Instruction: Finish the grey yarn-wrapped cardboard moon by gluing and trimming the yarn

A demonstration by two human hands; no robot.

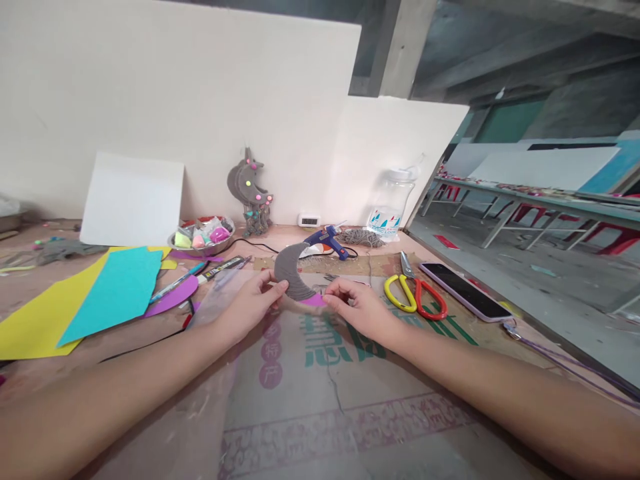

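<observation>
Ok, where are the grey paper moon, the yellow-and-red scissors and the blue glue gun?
grey paper moon [291,272]: head view, crescent's middle.
yellow-and-red scissors [411,280]: head view, where the handles meet.
blue glue gun [327,240]: head view, body.

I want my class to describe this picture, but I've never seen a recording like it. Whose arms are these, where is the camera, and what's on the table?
There is no machine here. One camera sits on a person's head and looks down, so both bare arms are that person's own. The left hand and right hand together hold a grey crescent at the table. To the right lie scissors and a phone. Behind are a glue gun and a bottle. To the left lie a yellow sheet, a teal sheet, pens and a bowl of coloured bits.
</observation>
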